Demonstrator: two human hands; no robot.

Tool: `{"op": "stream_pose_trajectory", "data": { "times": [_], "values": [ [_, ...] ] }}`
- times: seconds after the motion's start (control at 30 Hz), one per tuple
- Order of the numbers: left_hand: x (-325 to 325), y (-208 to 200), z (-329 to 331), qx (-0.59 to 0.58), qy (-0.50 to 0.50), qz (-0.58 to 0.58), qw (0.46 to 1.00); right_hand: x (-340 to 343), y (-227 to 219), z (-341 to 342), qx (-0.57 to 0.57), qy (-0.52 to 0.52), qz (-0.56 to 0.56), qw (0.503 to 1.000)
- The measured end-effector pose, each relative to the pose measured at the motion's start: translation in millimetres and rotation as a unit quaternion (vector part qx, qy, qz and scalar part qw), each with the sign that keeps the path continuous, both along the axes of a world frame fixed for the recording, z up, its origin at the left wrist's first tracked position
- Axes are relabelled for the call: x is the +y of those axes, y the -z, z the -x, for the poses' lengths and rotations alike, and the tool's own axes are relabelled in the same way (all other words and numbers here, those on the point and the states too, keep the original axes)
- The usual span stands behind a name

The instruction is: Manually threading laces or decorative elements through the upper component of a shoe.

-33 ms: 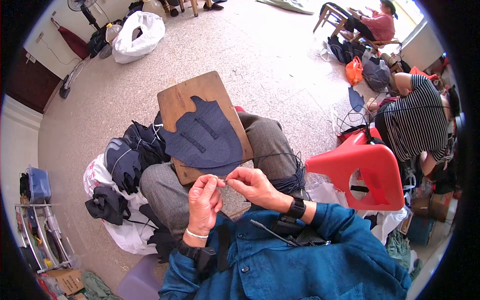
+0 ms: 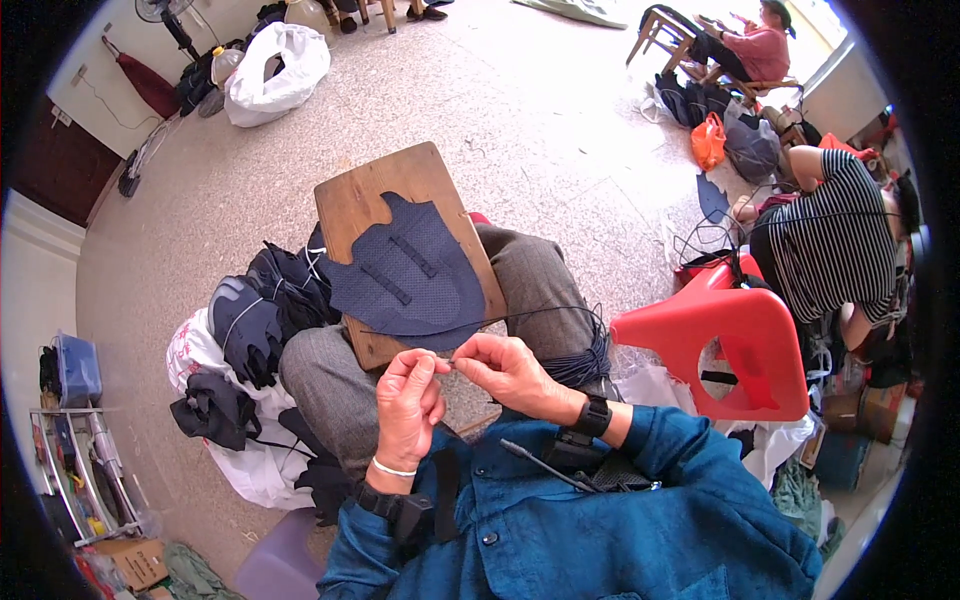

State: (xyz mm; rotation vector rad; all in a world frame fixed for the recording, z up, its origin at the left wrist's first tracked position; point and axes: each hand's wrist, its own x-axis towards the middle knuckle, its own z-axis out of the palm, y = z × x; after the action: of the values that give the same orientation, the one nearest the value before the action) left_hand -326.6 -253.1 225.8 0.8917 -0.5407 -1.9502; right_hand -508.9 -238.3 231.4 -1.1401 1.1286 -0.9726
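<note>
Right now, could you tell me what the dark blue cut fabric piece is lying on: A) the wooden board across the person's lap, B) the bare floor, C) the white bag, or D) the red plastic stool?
A: the dark blue fabric piece lies flat on the wooden board resting across the person's knees, apart from the red stool.

A red plastic stool [image 2: 735,340] stands on the speckled floor [image 2: 560,110] to the right, beside a person in a striped top [image 2: 835,245] bent low. A white sack [image 2: 275,65] lies near a standing fan [image 2: 165,15] at the far left, and another person in pink [image 2: 755,45] sits on a wooden chair [image 2: 655,25] far off.
</note>
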Motion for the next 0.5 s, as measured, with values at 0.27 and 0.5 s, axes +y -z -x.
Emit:
{"op": "stream_pose_trajectory", "data": {
  "times": [0.27, 0.5],
  "values": [
    [0.9, 0.2, 1.4, -0.095, -0.006, 0.057, 0.994, 0.0, 1.7, 0.3, 0.000, 0.017, -0.009, 1.000],
    [2.7, 1.0, 2.1, -0.144, -0.007, 0.071, 0.987, -0.8, -3.0, 0.4, -0.044, -0.001, -0.059, 0.997]
  ]
}}
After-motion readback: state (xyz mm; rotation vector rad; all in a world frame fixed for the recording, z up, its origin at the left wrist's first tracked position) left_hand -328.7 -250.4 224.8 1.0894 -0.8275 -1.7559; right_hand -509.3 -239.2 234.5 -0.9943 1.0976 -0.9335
